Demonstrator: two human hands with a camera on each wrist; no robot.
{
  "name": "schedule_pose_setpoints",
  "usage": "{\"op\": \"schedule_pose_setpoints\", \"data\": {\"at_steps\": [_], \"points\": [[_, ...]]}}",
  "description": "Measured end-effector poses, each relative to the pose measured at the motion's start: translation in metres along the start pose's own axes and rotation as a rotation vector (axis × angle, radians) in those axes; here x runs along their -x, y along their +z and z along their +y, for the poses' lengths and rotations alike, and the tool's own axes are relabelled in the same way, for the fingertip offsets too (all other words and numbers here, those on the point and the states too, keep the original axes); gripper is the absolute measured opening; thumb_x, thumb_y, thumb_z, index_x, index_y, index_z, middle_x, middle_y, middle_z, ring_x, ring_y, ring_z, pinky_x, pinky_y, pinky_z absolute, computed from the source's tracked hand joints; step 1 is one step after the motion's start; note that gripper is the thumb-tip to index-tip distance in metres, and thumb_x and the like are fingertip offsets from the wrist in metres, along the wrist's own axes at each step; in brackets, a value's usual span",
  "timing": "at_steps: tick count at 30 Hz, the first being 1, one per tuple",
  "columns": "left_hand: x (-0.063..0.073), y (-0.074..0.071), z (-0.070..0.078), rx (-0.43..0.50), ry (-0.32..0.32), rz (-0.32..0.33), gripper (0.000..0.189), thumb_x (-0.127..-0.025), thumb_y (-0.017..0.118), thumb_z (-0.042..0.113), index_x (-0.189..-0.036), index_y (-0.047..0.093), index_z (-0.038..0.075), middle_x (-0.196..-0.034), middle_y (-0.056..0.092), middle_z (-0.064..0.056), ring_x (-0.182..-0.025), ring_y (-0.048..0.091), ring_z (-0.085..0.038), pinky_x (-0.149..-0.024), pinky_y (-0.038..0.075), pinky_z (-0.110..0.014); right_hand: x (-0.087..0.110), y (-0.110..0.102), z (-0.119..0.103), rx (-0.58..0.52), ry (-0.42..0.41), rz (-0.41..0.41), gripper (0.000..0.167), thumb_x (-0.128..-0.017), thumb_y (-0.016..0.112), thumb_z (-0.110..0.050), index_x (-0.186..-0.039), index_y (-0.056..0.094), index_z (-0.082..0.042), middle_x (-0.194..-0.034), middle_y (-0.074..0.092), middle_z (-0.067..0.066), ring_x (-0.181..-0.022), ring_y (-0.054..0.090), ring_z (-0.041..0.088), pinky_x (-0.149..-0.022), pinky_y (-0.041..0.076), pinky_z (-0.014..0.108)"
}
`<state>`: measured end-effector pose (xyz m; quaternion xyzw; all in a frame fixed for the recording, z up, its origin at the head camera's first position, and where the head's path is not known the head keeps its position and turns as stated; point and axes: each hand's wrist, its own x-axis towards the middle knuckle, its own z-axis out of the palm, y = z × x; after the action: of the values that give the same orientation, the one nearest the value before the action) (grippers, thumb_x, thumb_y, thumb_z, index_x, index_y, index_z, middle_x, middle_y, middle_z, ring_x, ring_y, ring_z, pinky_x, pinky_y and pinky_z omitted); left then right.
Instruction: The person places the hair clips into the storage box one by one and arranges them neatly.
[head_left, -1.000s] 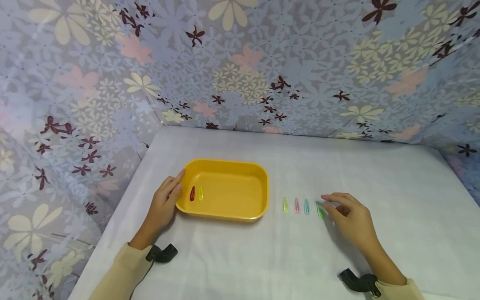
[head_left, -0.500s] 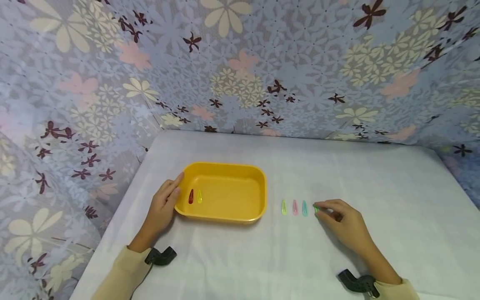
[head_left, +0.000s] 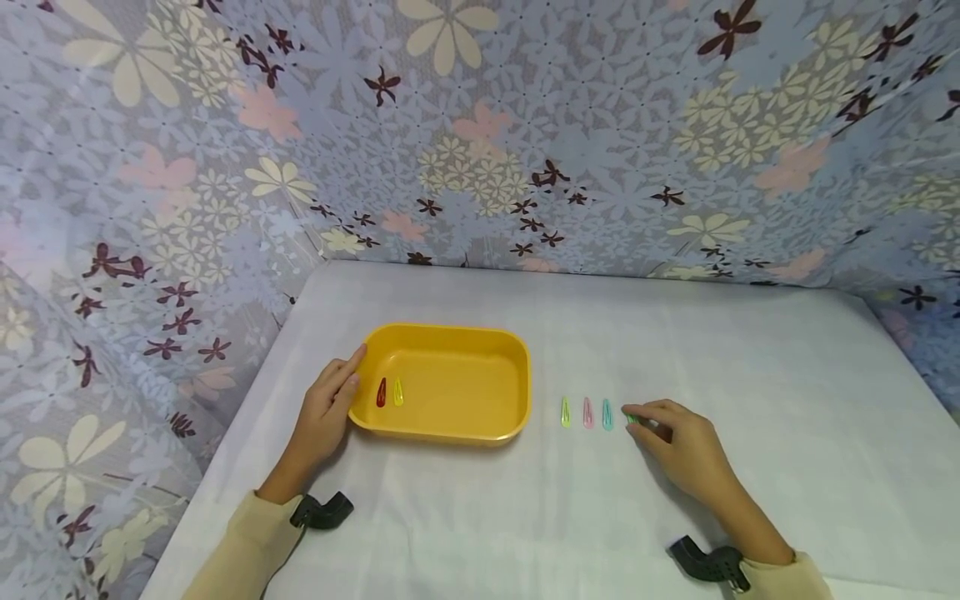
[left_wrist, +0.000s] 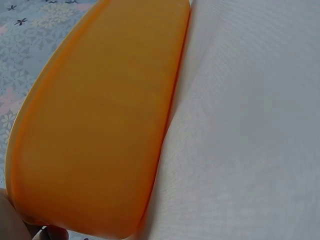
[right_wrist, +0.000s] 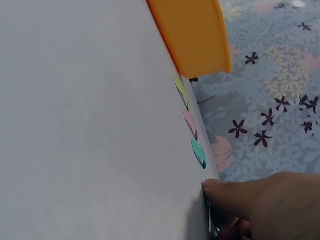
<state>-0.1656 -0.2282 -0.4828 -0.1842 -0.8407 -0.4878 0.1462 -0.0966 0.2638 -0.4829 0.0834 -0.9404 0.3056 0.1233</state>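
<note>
Right hand (head_left: pixel 684 446): thumb and forefinger pinching the green clip (head_left: pixel 632 419) at the right end of a row on the white table (head_left: pixel 450 533); only a sliver of green shows. Left hand (head_left: pixel 321 412) rests against the left end of the yellow tray (head_left: pixel 457 392), visible fingers fairly straight.

Step looks like fine handling of the green clip (resting or just lifted, cannot tell). Best done with a light fingertip pinch, clip kept level, no brushing of the blue clip (head_left: pixel 607 414) just beside. Pink clip (head_left: pixel 588 413) and lime clip (head_left: pixel 566 412) lie beyond; a low sideways sweep could scatter all 3. Left hand best kept steady so the tray doesn't slide.

Against 1.0 s ago: green clip then slanted and mostly uncovered; fingertips now hide most of it and sit nearer the blue clip. Red clip (head_left: pixel 381 392) and yellow clip (head_left: pixel 399 392) in the tray: same 2, unmoved.
</note>
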Motion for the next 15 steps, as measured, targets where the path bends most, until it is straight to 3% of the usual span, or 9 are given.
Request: {"op": "schedule_pose_setpoints", "data": {"at_steps": [9,15], "points": [[-0.0013,-0.0002,-0.0034,0.003,0.007,-0.002,0.044,-0.109,0.046,0.006,-0.152,0.049,0.009,-0.109,0.059,-0.014,-0.087,0.046,-0.014,-0.074,0.04,-0.019,-0.0024,-0.0019,-0.0023,0.006,0.015,0.016,0.024,-0.088,0.081,-0.01,-0.112,0.08,-0.012,-0.086,0.069,-0.005,-0.06,0.043,0.007,-0.051,0.037,0.025],[0.0002,-0.0016,-0.0036,-0.024,-0.009,-0.013,0.044,-0.109,0.045,0.009,-0.153,0.048,0.009,-0.109,0.058,-0.012,-0.087,0.046,-0.015,-0.074,0.04,-0.019,-0.0017,-0.0025,-0.0021,-0.013,0.08,-0.015,0.023,-0.09,0.08,-0.017,-0.112,0.08,-0.013,-0.082,0.068,-0.005,-0.058,0.044,0.008,-0.049,0.036,0.025]]}}
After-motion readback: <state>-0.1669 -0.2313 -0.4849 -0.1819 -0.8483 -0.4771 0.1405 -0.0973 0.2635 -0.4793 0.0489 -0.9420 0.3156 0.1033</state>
